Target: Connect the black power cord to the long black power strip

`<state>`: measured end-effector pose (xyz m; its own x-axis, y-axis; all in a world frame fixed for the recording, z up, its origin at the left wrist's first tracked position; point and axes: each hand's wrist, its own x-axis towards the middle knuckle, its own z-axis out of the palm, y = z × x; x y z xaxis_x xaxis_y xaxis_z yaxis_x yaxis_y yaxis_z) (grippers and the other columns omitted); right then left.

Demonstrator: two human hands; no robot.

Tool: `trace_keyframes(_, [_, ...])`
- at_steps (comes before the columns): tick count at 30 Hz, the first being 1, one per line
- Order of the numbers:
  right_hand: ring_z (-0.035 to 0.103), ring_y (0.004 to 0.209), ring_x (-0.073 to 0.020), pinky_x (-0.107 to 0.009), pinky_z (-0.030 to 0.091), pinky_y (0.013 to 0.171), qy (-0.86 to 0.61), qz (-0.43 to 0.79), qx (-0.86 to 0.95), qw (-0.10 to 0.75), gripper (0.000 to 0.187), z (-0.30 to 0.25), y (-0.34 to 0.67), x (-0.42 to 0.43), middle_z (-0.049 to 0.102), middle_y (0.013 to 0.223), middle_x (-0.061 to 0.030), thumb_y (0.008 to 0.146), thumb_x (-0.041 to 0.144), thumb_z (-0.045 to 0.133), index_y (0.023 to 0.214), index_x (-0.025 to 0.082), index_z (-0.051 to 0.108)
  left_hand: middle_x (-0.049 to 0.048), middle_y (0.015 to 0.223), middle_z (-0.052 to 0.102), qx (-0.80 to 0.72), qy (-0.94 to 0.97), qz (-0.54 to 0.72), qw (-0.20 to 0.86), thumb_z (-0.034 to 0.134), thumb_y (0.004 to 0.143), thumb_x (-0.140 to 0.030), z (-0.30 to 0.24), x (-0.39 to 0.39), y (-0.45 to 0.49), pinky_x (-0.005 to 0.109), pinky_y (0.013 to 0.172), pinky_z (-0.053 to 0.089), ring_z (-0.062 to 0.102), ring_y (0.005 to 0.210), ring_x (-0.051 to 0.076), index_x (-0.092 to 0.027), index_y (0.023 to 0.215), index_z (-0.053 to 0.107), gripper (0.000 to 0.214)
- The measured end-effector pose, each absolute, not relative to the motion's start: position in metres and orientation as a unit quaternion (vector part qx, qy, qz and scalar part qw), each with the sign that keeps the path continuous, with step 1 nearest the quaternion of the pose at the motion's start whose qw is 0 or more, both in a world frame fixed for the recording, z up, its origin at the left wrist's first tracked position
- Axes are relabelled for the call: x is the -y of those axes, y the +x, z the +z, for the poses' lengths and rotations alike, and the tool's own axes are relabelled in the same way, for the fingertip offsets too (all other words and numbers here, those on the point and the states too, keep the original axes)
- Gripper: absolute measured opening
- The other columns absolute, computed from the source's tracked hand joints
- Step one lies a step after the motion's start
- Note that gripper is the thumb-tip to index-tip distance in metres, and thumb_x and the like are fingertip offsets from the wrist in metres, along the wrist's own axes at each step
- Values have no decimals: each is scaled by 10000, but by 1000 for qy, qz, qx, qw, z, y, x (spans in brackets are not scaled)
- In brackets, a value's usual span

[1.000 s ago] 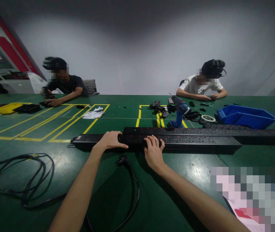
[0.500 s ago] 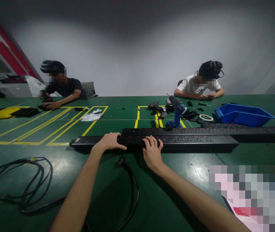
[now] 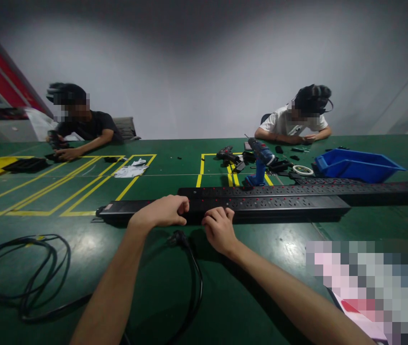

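Observation:
A long black power strip [image 3: 283,204] with a row of sockets and red lights lies across the green table [image 3: 82,225] in front of me. My left hand [image 3: 161,212] curls over its near edge, fingers wrapped on the strip. My right hand [image 3: 218,229] grips the same strip just to the right, fingers bent over its front edge. A second, longer black power strip [image 3: 333,189] lies right behind it. A black power cable with a plug [image 3: 178,238] runs from under my hands toward me.
A coil of black cable [image 3: 20,278] lies at the left. Behind the strips stand a blue cordless drill [image 3: 259,160], a tape roll [image 3: 302,169] and a blue bin [image 3: 355,165]. Two other people sit at the table's far side. Papers [image 3: 365,306] lie at the near right.
My right hand has slid off the top of the strip to its front edge, fingers curled tighter. My left hand has closed more over the strip. The view has shifted slightly.

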<state>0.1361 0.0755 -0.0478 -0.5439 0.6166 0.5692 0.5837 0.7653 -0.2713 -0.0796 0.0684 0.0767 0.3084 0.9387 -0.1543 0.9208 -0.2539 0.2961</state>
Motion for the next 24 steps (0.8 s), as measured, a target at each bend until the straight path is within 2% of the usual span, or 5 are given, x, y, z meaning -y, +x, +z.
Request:
trace_keyframes(4, [495,811,-177,-331,325,793,-212,41,949,231,122,-52,129,-73,615,903,-62,843,166,533,846,181,654,6,883,708,-603,783,-20,152,744,611,-257,68,-63,-73,267,671,429,652,792,192,-247,891,655,294])
trace_keyframes(7, [496,747,-160,-296,340,718,-199,54,961,183,124,-54,126,-73,607,891,-56,827,167,539,855,178,660,26,917,726,-626,764,-87,129,760,554,-205,64,-61,-61,280,666,447,672,827,225,-249,896,672,356])
trace_keyframes(10, [507,730,-156,-279,348,684,-223,67,957,174,147,-54,126,-75,606,894,-55,833,167,530,878,183,668,64,929,740,-645,736,-160,128,805,480,-205,64,-59,-46,302,663,480,686,855,271,-230,908,689,444])
trace_keyframes(17, [531,740,-158,-274,359,679,-245,86,952,160,171,-48,127,-74,608,894,-52,831,159,523,888,194,680,104,957,755,-643,706,-254,154,873,425,-231,56,-65,-23,318,734,540,709,898,296,-201,993,705,593])
trace_keyframes(24, [546,758,-161,-267,369,674,-250,94,951,159,160,-45,128,-73,611,888,-48,804,144,545,876,193,678,109,854,762,-647,708,-230,167,791,399,-7,46,-67,-30,346,721,556,724,808,305,-186,872,734,509])
